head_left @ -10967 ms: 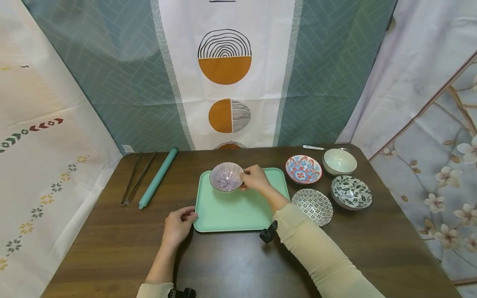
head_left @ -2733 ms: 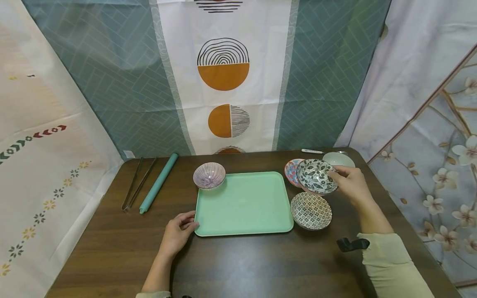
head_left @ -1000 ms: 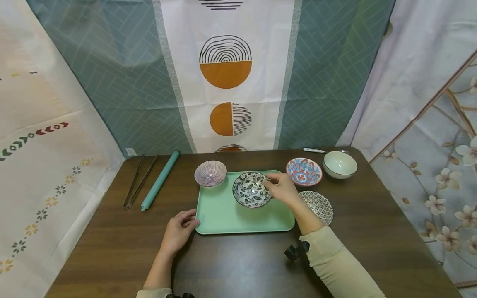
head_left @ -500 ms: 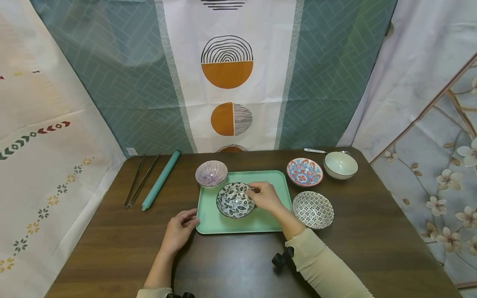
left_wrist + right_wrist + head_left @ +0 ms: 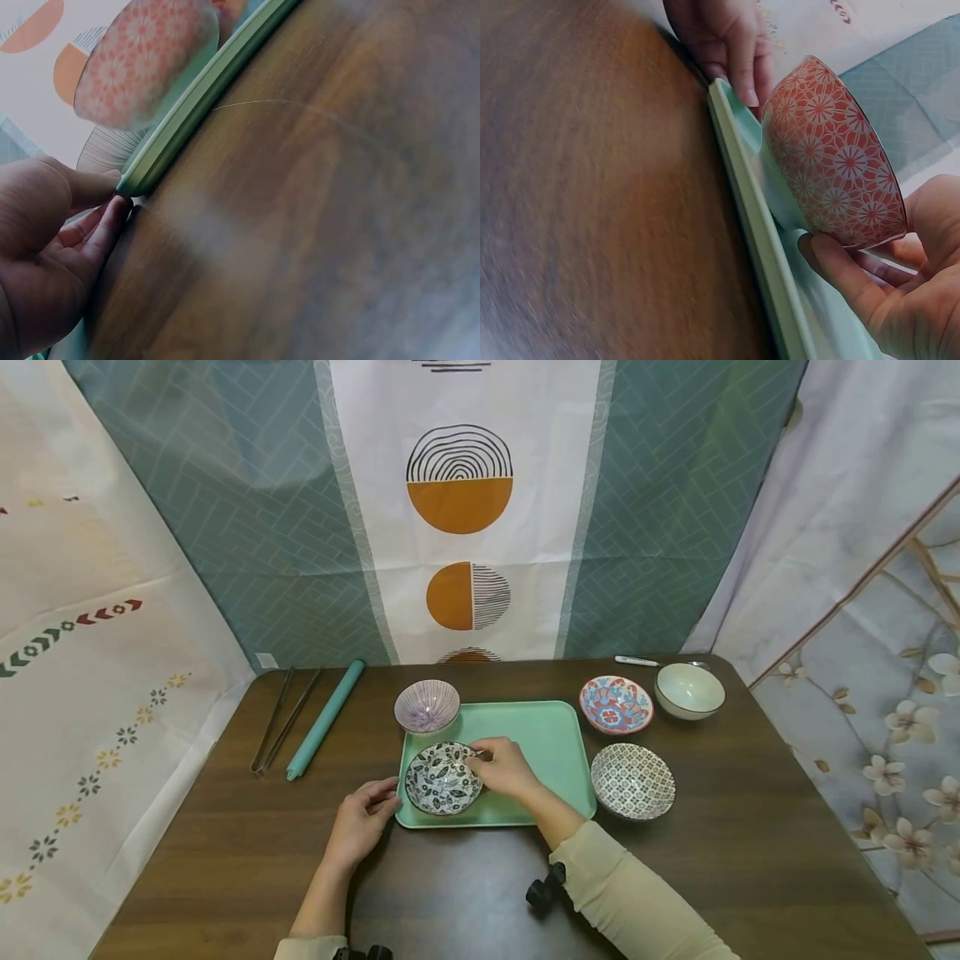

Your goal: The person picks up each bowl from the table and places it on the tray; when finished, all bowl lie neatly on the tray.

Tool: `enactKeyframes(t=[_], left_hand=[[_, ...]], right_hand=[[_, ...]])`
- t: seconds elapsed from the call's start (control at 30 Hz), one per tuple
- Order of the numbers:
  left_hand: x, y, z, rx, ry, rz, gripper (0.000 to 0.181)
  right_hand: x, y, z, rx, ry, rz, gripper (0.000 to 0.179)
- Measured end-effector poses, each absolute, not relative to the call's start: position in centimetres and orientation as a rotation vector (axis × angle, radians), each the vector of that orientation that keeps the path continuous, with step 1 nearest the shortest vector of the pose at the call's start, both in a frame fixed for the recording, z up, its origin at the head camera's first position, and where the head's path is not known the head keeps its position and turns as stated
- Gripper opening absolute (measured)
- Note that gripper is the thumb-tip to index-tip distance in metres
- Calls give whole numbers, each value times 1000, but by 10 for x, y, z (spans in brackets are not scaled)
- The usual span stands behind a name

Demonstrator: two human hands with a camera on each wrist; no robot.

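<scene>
My right hand [image 5: 504, 767] pinches the right rim of a bowl [image 5: 442, 778] with a black leaf pattern inside. In the right wrist view the bowl's outside [image 5: 836, 157] is red with white flowers, held tilted close over the tray. My left hand [image 5: 362, 822] is at the near left corner of the mint-green tray [image 5: 551, 752]. The left wrist view has its thumb on the tray's rim [image 5: 161, 154] and the other fingers below, pinching it. Behind the leaf bowl, a purple-striped bowl [image 5: 427, 706] overlaps the tray's far left corner.
Right of the tray are a red-and-blue patterned bowl [image 5: 617, 704], a pale plain bowl [image 5: 690, 691] and a bowl with small checks [image 5: 633, 781]. Behind them lies a white-handled utensil [image 5: 636, 660]. Metal tongs [image 5: 283, 722] and a teal roll [image 5: 326, 720] lie at the left.
My right hand picked up the leaf bowl from the right-hand group and carried it left to the tray's near left. Earlier, it placed the striped bowl at the far left corner. My left hand stayed put.
</scene>
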State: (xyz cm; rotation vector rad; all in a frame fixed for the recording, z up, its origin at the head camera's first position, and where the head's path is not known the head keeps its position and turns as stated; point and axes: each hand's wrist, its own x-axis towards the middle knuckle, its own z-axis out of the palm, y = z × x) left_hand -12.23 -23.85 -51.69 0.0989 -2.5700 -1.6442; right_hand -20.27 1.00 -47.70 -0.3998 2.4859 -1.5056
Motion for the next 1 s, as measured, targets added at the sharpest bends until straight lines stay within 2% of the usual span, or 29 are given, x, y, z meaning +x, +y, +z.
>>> enactKeyframes(t=[0.3,0.7,1.0], left_hand=[[-123,-238,-515,83,-2588,-1594,31],[-124,-239,-515,108,-2565,-1645,27],[-124,-241,-518,91,-2555,-1653,27]], right_hand=[[-200,-7,-479,-420,2474,-1477,33],[-202,-17,-481,-528,2506,-1426,25],[-198,-3,-472,-541,2548,-1404,38]])
